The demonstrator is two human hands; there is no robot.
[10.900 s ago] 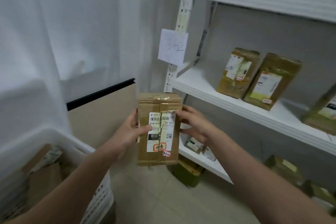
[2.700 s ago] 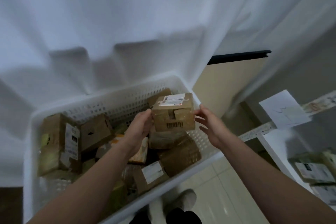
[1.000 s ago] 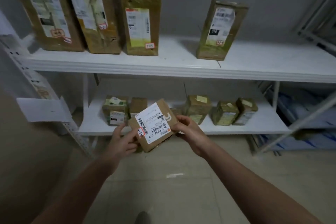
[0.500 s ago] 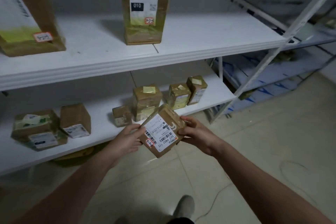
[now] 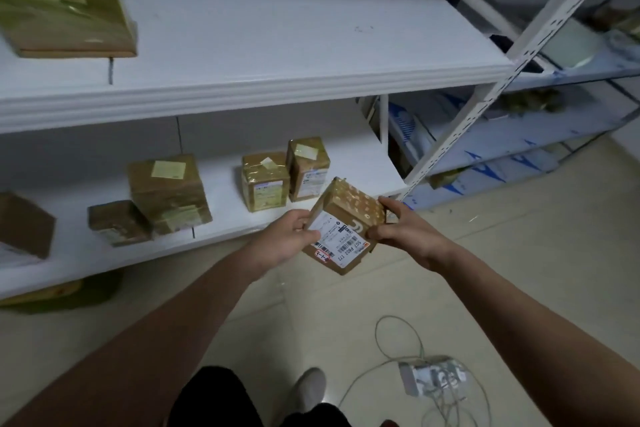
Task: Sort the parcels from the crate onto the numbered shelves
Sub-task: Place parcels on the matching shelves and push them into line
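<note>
Small parcel (image 5: 343,234), pinched at its sides between the left hand (image 5: 285,241) and right hand (image 5: 407,232), tilted label-up, long axis aimed at the lower shelf (image 5: 356,166) just beyond, whose bare right end appears equally near both hands.

Floor clutter and stored sheets, lower and right of frame.
Pale tiled floor (image 5: 519,253) is filling the lower half; a thin cable (image 5: 391,316) is looping across it at lower right, running to a small grey device (image 5: 433,374) lying flat. A light shoe (image 5: 308,388) and dark trousers (image 5: 214,399) are showing at bottom centre. Blue-printed white sheets (image 5: 485,166) are lying at mid right; blurred, type unclear.
</note>
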